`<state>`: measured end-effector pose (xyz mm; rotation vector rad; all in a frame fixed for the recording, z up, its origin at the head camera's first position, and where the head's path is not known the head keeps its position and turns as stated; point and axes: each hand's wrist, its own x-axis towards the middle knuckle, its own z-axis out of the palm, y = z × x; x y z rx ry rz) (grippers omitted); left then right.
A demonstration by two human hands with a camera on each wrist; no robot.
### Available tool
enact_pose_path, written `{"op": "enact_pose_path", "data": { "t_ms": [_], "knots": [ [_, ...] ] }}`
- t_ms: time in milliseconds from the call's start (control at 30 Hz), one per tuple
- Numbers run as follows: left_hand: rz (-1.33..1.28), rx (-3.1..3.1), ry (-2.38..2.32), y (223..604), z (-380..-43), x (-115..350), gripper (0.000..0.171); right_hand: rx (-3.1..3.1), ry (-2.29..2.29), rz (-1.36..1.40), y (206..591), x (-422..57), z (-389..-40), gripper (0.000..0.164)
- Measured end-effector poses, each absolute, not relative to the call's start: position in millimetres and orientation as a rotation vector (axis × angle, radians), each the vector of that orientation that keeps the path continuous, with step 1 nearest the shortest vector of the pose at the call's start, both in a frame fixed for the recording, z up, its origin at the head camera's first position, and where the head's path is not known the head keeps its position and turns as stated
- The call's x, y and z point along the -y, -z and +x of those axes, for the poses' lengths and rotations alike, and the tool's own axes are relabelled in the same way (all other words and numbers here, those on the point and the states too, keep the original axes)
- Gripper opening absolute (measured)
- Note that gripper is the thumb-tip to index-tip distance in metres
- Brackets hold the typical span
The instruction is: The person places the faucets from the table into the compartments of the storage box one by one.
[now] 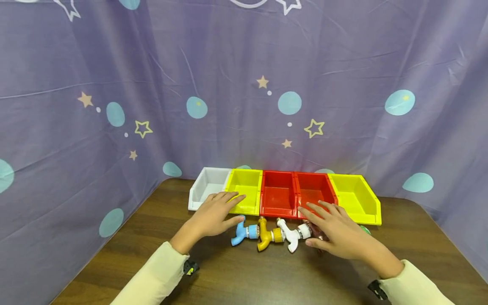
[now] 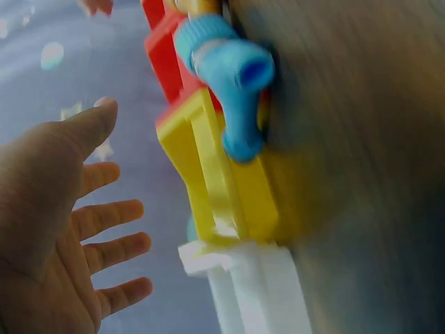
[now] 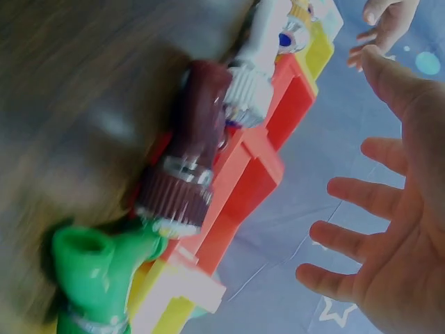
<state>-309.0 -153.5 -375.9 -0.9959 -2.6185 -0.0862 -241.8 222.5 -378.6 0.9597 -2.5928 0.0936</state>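
Observation:
My left hand [image 1: 215, 214] hovers with spread fingers beside a light blue tap [image 1: 241, 233], touching nothing. Toward the middle lie a yellow tap [image 1: 265, 237] and a white tap [image 1: 291, 235] in the same row. Above a dark maroon tap [image 3: 198, 111] my right hand [image 1: 339, 231] is held with its fingers apart, partly covering that tap in the head view. A green tap [image 3: 87, 264] shows in the right wrist view; the right hand hides most of it from the head camera. Neither hand holds anything.
Behind the taps stands a row of bins: one white [image 1: 209, 186], a yellow one [image 1: 245, 190], two red ones [image 1: 279, 197] and another yellow one [image 1: 352, 197]. They rest on a brown wooden table [image 1: 244, 275]. A purple patterned curtain [image 1: 236, 55] hangs behind and at both sides.

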Motion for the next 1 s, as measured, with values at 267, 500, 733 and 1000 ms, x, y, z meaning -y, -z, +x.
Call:
{"op": "enact_pose_path", "data": {
  "t_ms": [267, 500, 733, 1000],
  "knots": [
    [-0.895, 2.637, 0.229, 375, -329, 184, 0.061, 2.576, -0.018, 0.930, 381, -245, -241, 0.075],
    [-0.709, 2.682, 0.286, 374, -342, 208, 0.059, 2.586, 0.039, 0.924, 389, -263, -238, 0.074],
    [-0.528, 2.665, 0.332, 374, -352, 227, 0.056, 2.605, 0.050, 0.901, 397, -280, -234, 0.069],
    [-0.447, 2.655, 0.461, 383, -367, 246, 0.056, 2.584, 0.058, 0.891, 405, -297, -230, 0.065]
  ]
}}
